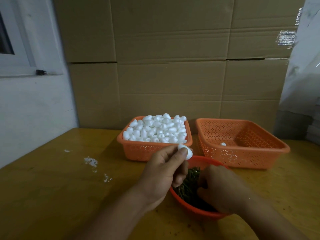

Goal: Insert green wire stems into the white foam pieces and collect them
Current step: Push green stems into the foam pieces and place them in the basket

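Our left hand (164,168) pinches a white egg-shaped foam piece (186,152) at its fingertips; our right hand (220,187), fingers curled, digs among thin green wire stems (188,186); its grip is hidden.

I sit at a wooden table (52,196) with a worn yellow-brown top, flecked with small white crumbs (90,161) to my left. Straight ahead, stacked cardboard boxes (173,66) rise like a wall, their seams and flaps plain to see. To my left stands a white wall (34,110) with a white-framed window (15,54). On my right hangs pale plastic sheeting (304,66). The light is dim and even.
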Available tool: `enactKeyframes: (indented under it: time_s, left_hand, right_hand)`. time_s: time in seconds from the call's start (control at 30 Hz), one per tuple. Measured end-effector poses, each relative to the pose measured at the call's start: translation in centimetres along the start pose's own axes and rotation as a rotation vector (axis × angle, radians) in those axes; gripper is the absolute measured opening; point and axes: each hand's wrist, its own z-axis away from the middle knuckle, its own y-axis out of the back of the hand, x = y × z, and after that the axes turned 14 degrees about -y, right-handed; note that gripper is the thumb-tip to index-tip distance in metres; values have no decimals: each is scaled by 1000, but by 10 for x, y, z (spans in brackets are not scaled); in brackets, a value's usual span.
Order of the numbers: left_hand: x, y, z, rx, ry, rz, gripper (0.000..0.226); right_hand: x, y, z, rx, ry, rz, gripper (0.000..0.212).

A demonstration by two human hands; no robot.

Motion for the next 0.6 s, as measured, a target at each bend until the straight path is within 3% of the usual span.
enactKeyframes:
  time_s: [0.3, 0.4, 0.6]
  left_hand:
    - [4, 8, -5, 94, 185, 307, 34]
    - [5, 8, -6, 85, 194, 342, 19]
    - [4, 7, -5, 94, 217, 373, 26]
  right_hand:
    - [4, 7, 2, 226, 17, -374, 10]
    - [4, 8, 6, 270, 55, -645, 14]
    - [2, 14, 20, 206, 198, -1278, 19]
